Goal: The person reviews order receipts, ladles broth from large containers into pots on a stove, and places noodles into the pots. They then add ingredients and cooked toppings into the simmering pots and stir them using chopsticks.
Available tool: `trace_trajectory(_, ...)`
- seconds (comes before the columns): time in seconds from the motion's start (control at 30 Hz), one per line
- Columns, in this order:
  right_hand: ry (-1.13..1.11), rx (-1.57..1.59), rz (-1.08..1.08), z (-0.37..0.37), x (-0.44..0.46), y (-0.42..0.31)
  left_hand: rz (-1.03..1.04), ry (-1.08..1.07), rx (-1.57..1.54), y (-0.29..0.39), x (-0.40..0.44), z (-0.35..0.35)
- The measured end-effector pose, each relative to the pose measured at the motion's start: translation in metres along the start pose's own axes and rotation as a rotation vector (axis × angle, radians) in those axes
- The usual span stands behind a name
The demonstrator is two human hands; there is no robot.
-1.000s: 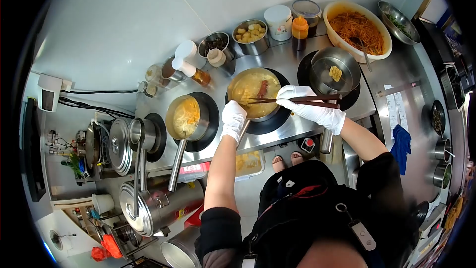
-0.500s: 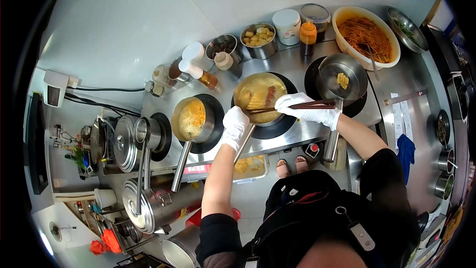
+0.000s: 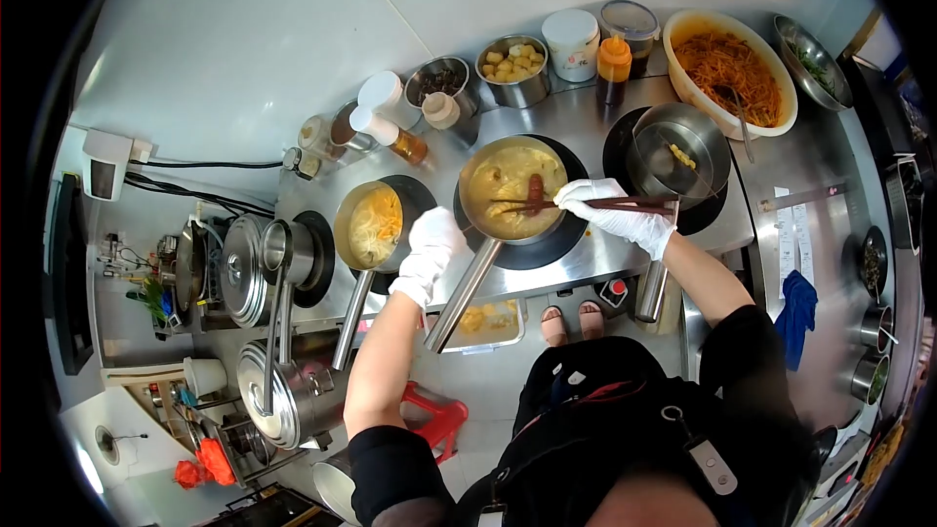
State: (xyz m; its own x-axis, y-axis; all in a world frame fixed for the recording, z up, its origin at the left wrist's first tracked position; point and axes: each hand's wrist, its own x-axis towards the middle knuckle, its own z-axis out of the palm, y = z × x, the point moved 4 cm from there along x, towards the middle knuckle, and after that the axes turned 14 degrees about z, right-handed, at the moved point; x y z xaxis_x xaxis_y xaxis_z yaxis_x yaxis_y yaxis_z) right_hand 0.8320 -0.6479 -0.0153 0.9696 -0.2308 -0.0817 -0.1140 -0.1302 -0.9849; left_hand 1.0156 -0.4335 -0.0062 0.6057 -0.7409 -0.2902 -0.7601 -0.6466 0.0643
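My right hand (image 3: pixel 620 212), in a white glove, is closed round dark brown chopsticks (image 3: pixel 634 204). Their tips reach into the middle saucepan (image 3: pixel 478 268), among pale noodles in yellowish broth, beside a reddish-brown sausage (image 3: pixel 536 185). My left hand (image 3: pixel 430 250), gloved too, hovers between that pan and the left saucepan (image 3: pixel 353 304). Its fingers look curled; whatever may be in them is hidden. Noodles and orange shreds lie in the left saucepan. On the right, a deep saucepan (image 3: pixel 717 161) holds clear liquid and a small yellow noodle piece.
Behind the pans stand a sauce bottle (image 3: pixel 613 73), a pot of yellow chunks (image 3: pixel 520 93), several jars and a large bowl (image 3: pixel 789 102) of orange shreds. Pan handles stick out over the counter's front edge. A red stool (image 3: pixel 444 420) is on the floor.
My left hand has moved left, away from the middle saucepan. The chopsticks have shifted slightly within that pan, and the sausage shows more plainly. The noodle piece in the right saucepan looks turned.
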Motion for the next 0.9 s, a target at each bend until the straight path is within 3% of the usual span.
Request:
trace_trajectory(0.2, 0.035, 0.028, 0.075, 0.001, -0.004, 0.003, 0.051, 0.067, -0.032, -0.016, -0.007, 0.004)
trace_trajectory(0.57, -0.209, -0.264, -0.406, 0.020, -0.020, -0.060, 0.074, 0.093, 0.057, 0.014, 0.003, 0.030)
trace_trajectory(0.73, -0.104, -0.424, -0.371, 0.025, -0.010, -0.053, 0.103, 0.102, 0.088, 0.018, 0.003, 0.028)
trace_trajectory(0.9, -0.010, -0.242, -0.248, 0.020, -0.016, -0.035, 0.088, 0.051, 0.079, 0.009, 0.009, 0.026)
